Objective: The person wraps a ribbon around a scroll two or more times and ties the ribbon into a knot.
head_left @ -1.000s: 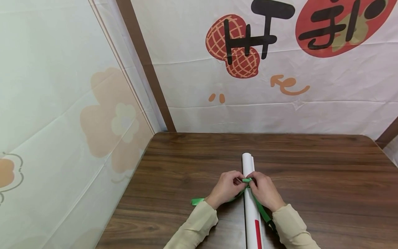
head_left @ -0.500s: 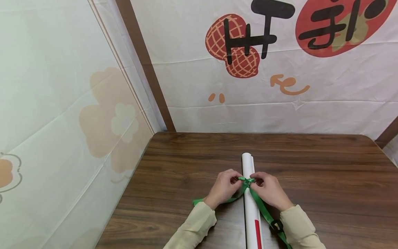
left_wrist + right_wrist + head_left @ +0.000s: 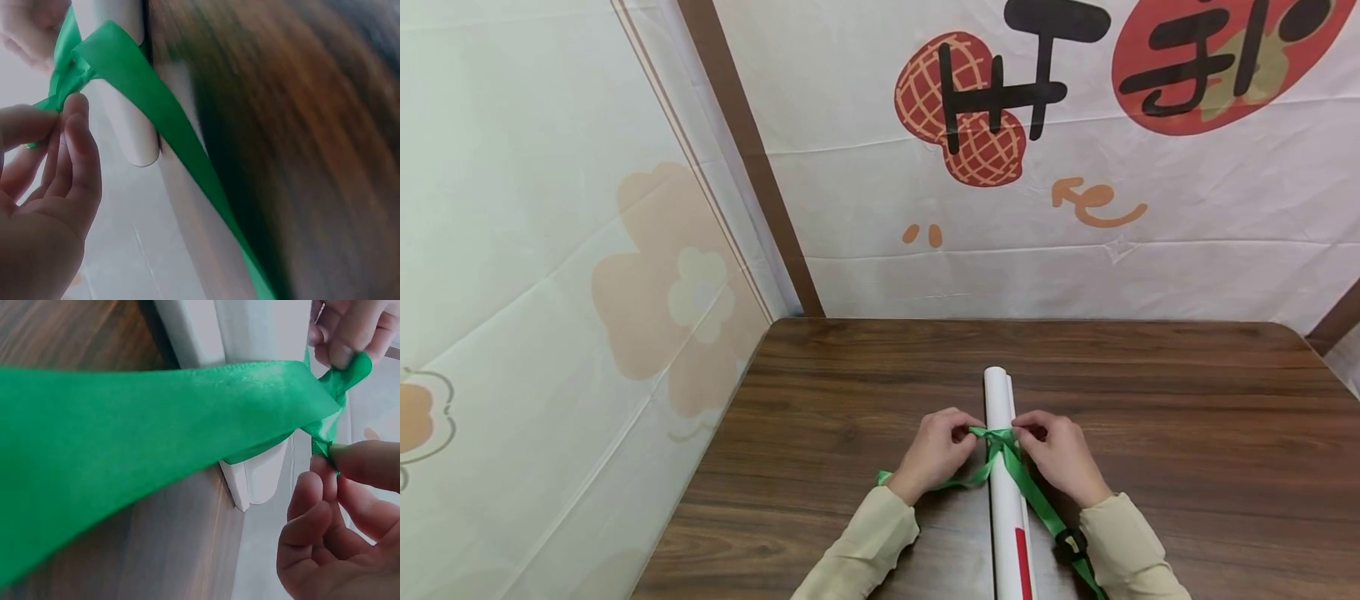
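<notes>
A white paper roll (image 3: 1004, 492) with a red strip lies lengthwise on the table, a green ribbon (image 3: 1000, 442) tied around it. My left hand (image 3: 934, 454) pinches a loop of the ribbon at the left of the knot. On the other side, my right hand (image 3: 1062, 458) pinches a short piece between thumb and fingertips. The right wrist view shows the ribbon knot (image 3: 325, 425) between both hands, with the right thumb and fingers (image 3: 365, 464) gripping just below it. One long tail runs left under the left wrist; the other slants towards the right sleeve.
The brown wood-grain table (image 3: 850, 375) has its far edge against a printed white cloth backdrop (image 3: 865, 283). A second cloth wall (image 3: 550, 292) stands at the left. A small black object (image 3: 1071, 543) overlaps the right ribbon tail near the sleeve.
My hands have drawn apart, left hand slightly leftward and right hand rightward, pulling the ribbon's knot tighter and wider over the roll. The roll has stayed in place.
</notes>
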Action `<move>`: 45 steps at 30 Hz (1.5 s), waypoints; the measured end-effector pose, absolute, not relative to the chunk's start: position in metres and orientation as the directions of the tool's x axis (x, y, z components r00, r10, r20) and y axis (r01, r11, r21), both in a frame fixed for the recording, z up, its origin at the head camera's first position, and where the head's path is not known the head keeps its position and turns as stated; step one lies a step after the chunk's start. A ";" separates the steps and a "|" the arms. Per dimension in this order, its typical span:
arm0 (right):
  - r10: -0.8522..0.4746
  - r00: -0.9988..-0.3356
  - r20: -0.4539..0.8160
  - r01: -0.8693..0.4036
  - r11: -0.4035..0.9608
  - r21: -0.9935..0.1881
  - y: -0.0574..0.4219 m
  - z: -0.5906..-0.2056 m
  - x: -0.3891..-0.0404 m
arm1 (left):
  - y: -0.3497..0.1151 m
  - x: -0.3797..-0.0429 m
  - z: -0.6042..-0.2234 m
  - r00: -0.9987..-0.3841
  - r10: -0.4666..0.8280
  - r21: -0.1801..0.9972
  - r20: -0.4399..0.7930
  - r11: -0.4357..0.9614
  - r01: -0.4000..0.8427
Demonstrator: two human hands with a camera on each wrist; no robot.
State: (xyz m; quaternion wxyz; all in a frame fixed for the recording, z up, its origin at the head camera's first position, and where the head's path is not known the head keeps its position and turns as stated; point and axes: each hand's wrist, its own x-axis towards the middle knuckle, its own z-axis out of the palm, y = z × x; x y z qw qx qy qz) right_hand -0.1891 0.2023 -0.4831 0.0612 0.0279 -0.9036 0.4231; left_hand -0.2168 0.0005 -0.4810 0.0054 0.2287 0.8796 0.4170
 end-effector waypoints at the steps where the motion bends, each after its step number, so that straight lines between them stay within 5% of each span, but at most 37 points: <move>1: 0.005 -0.991 0.132 -0.098 0.643 -0.760 0.203 -0.483 -0.189 | 0.000 -0.217 -0.480 -0.895 0.410 0.738 0.177 0.546 0.396; 15: 0.052 -0.992 0.117 -0.052 0.668 -0.742 0.216 -0.480 -0.184 | -0.020 -0.223 -0.478 -0.861 0.498 0.739 0.106 0.540 0.403; 35: 0.124 -0.990 -0.069 0.136 0.675 -0.725 0.222 -0.477 -0.181 | -0.039 -0.234 -0.481 -0.813 0.582 0.526 0.019 0.685 0.503; 45: 0.122 -0.986 -0.117 0.169 0.686 -0.707 0.232 -0.472 -0.179 | -0.043 -0.239 -0.480 -0.836 0.549 0.494 -0.011 0.730 0.473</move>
